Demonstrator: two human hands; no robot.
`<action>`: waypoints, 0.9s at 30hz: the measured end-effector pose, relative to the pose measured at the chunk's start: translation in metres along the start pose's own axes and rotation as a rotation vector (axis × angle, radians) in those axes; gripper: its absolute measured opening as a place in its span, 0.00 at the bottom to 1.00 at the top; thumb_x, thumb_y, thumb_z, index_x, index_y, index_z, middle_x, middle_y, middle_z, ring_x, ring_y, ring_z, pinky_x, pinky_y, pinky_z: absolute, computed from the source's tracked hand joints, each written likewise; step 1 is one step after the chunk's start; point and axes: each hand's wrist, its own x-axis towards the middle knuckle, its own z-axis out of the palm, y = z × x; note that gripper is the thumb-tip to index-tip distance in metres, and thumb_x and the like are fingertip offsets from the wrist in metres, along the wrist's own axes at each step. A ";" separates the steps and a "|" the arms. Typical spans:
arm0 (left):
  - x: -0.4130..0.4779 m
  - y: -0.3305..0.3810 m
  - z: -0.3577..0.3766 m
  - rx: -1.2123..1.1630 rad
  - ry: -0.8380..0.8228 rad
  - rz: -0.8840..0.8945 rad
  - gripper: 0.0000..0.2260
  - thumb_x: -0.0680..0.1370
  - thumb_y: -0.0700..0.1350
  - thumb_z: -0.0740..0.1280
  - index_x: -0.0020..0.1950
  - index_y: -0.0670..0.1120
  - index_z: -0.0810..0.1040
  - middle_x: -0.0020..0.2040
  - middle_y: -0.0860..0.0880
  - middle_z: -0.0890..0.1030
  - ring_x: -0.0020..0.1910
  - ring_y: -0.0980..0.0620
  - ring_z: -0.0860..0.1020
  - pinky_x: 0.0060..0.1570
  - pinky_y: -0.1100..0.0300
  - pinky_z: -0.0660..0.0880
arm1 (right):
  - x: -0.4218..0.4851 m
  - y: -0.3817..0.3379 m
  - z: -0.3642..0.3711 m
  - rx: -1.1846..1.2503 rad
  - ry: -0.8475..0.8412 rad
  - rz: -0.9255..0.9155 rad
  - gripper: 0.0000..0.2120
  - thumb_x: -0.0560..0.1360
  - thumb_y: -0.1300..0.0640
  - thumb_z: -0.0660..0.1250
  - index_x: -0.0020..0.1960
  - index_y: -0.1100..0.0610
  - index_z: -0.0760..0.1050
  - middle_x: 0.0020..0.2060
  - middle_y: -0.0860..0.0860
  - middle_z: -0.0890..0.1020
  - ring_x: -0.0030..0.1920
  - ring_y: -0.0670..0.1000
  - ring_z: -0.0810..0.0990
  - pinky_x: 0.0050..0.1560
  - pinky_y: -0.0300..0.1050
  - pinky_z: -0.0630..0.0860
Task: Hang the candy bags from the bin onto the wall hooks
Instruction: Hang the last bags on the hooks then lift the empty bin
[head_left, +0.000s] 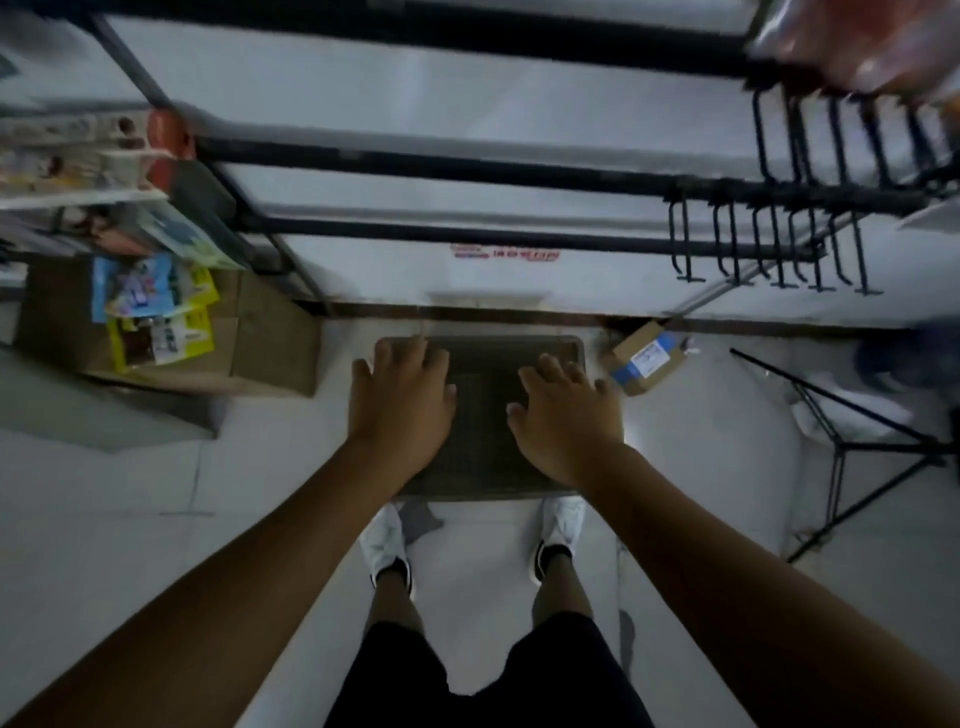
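Bin (483, 364) beneath 2 empty hands, left (400, 402) and right (566, 421), fingers spread.

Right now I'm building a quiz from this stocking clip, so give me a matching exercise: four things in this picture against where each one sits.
Things:
1. bin
2. small cardboard box
3. black wall hooks
4. yellow and blue packets

Places:
A. on the big carton at the left
B. on the rails at the upper right
C. on the floor just ahead of the white shoes
D. on the floor by the wall, right of the bin

Pairs: 1-C, 2-D, 3-B, 4-A
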 end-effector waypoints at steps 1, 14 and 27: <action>0.000 0.000 0.009 0.006 -0.018 -0.007 0.19 0.81 0.52 0.59 0.69 0.45 0.72 0.69 0.43 0.71 0.67 0.35 0.68 0.60 0.40 0.70 | 0.003 0.002 0.010 -0.003 -0.022 0.009 0.21 0.81 0.43 0.53 0.69 0.52 0.66 0.71 0.54 0.67 0.71 0.58 0.66 0.67 0.59 0.65; 0.021 -0.027 0.133 -0.076 -0.203 -0.114 0.20 0.83 0.55 0.57 0.72 0.48 0.69 0.73 0.46 0.70 0.69 0.40 0.69 0.63 0.44 0.70 | 0.071 0.037 0.125 0.264 -0.204 0.128 0.25 0.82 0.43 0.53 0.76 0.49 0.59 0.75 0.50 0.64 0.72 0.56 0.68 0.66 0.56 0.69; 0.086 -0.075 0.280 -0.229 -0.264 -0.279 0.22 0.82 0.57 0.59 0.72 0.48 0.70 0.70 0.45 0.74 0.67 0.39 0.74 0.61 0.42 0.72 | 0.164 0.099 0.269 0.739 -0.227 0.340 0.15 0.81 0.42 0.56 0.60 0.50 0.70 0.44 0.50 0.76 0.48 0.53 0.77 0.56 0.54 0.75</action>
